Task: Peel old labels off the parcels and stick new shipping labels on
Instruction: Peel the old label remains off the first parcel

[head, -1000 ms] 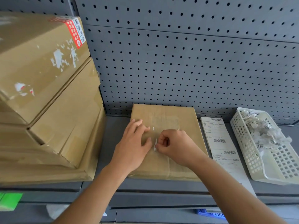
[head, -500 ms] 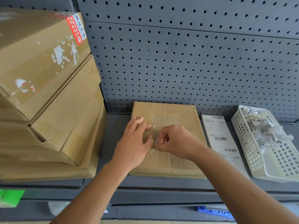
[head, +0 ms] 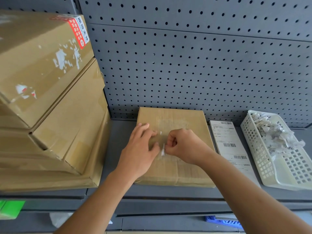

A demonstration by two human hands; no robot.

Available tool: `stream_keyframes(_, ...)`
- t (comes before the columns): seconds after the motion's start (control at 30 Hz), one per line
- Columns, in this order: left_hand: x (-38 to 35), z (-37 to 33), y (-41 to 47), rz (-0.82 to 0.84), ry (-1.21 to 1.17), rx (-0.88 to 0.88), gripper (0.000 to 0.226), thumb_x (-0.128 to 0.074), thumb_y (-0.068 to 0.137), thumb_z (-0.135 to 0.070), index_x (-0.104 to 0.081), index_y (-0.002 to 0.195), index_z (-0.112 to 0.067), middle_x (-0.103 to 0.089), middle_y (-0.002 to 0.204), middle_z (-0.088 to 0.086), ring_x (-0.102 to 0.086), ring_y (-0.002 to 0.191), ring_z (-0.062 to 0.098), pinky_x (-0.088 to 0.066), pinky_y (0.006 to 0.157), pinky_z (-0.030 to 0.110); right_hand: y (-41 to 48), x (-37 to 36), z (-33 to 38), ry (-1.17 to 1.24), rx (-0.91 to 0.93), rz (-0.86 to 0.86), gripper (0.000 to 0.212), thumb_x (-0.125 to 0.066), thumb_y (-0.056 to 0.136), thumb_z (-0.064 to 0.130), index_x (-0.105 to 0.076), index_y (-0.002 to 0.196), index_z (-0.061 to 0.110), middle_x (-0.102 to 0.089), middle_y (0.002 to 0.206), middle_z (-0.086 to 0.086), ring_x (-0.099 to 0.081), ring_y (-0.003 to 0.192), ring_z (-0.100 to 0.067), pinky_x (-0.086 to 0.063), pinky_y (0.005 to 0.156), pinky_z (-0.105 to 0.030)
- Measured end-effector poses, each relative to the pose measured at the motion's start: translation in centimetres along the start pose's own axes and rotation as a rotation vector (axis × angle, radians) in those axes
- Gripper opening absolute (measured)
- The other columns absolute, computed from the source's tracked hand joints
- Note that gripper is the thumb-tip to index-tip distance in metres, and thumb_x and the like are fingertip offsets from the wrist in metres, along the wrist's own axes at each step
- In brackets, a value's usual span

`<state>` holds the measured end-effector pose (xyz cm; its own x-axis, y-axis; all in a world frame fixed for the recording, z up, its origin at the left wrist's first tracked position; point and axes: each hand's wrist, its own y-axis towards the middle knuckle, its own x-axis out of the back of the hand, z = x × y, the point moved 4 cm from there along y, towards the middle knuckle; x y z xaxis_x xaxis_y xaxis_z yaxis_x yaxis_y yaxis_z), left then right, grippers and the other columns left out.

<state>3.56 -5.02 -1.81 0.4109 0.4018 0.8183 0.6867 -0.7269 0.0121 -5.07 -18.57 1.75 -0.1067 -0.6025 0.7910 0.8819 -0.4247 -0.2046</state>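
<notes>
A flat brown cardboard parcel [head: 185, 119] lies on the grey shelf against the pegboard. Its top shows pale residue of an old label. My left hand [head: 140, 149] lies flat on the parcel's left part with straight fingers, pressing it down. My right hand [head: 182, 146] is curled, pinching a small white scrap of old label [head: 163, 150] that stands up from the parcel's top. A strip of new shipping labels [head: 231, 146] with barcodes lies on the shelf just right of the parcel.
A white plastic basket [head: 263, 166] with several torn label scraps stands at the right. Large stacked cardboard boxes [head: 50, 98] fill the left, the top one with a red-and-white sticker [head: 79, 29]. The grey pegboard [head: 185, 65] closes the back.
My right hand has kept its pinch on the white scrap, which now stands slightly more lifted. My left hand stays flat on the parcel.
</notes>
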Motion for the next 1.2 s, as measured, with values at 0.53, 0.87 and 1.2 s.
stream_keyframes(0.53,0.08,0.03,0.05,-0.001,-0.002,0.003,0.04,-0.046,0.102,-0.042,-0.045,0.142,-0.035,-0.01,0.162,-0.023,0.009,0.15,-0.007,-0.044,0.101,0.038,0.08,-0.57,0.22,-0.048,0.016,0.031,0.015,-0.074,0.08,0.031,-0.064,0.078,0.02,-0.066,0.079,0.005,-0.064,0.072,-0.018,-0.059,0.073,-0.037)
stream_keyframes(0.87,0.12,-0.02,0.05,0.001,0.003,0.002,0.04,-0.046,0.102,-0.042,-0.044,0.142,-0.035,-0.01,0.163,-0.022,0.009,0.15,-0.006,-0.045,0.104,0.039,-0.24,-0.53,0.39,-0.061,0.032,0.015,0.013,-0.071,0.081,0.032,-0.065,0.079,0.021,-0.067,0.08,0.006,-0.067,0.075,-0.019,-0.059,0.073,-0.036)
stream_keyframes(1.2,0.21,-0.13,-0.02,-0.007,-0.004,-0.005,0.04,-0.046,0.103,-0.042,-0.045,0.142,-0.035,-0.011,0.162,-0.023,0.009,0.149,-0.008,-0.043,0.099,0.034,-0.49,-0.4,0.18,-0.056,0.044,-0.044,0.012,-0.07,0.083,0.028,-0.062,0.077,0.021,-0.065,0.075,0.007,-0.061,0.067,-0.014,-0.057,0.068,-0.034)
